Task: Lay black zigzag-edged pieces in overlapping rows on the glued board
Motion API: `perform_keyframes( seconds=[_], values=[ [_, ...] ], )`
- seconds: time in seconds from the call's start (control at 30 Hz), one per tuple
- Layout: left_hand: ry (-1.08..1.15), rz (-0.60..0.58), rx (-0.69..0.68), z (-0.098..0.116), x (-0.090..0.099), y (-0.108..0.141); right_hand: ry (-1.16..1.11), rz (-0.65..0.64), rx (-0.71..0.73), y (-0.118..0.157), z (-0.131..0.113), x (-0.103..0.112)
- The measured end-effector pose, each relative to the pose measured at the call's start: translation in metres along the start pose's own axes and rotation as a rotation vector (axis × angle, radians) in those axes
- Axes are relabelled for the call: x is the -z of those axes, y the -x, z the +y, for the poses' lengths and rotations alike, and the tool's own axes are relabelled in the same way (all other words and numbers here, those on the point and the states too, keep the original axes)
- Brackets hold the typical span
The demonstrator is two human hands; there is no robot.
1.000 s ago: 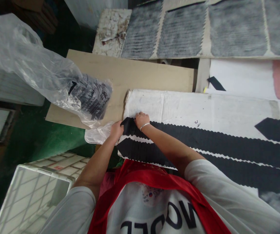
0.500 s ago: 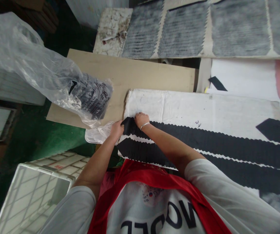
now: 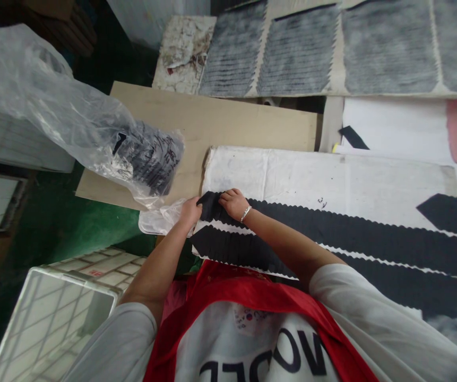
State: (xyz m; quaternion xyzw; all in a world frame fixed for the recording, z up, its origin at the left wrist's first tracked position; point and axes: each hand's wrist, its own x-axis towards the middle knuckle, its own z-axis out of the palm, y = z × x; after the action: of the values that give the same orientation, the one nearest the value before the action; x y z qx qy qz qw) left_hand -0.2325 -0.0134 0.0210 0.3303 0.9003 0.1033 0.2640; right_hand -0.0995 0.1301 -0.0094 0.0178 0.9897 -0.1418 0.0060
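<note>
- Left hand [image 3: 190,211]: fingers pinch the upper black row [image 3: 334,225] by its pointed end; it runs toward 3 o'clock.
- Right hand [image 3: 234,204]: fingers bent close together on the row; whether pinching, I cannot tell.

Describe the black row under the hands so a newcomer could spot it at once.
Find the long white board beyond the red garment. Of its two long black scallop-edged rows, take the far row. Unlike the near row, it has the left hand at its left tip and the right hand on it.
</note>
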Motion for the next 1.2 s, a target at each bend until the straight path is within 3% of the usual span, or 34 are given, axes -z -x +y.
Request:
perform_keyframes(
  seconds=[0.53,1.2],
  values=[
    [-0.070,0.054,-0.016,0.002,-0.005,0.001,-0.032,-0.092,0.018,0.003,-0.005,0.015],
    [-0.169,0.086,-0.073,0.003,-0.003,0.002,-0.050,-0.081,0.042,0.002,-0.010,0.012]
  ],
)
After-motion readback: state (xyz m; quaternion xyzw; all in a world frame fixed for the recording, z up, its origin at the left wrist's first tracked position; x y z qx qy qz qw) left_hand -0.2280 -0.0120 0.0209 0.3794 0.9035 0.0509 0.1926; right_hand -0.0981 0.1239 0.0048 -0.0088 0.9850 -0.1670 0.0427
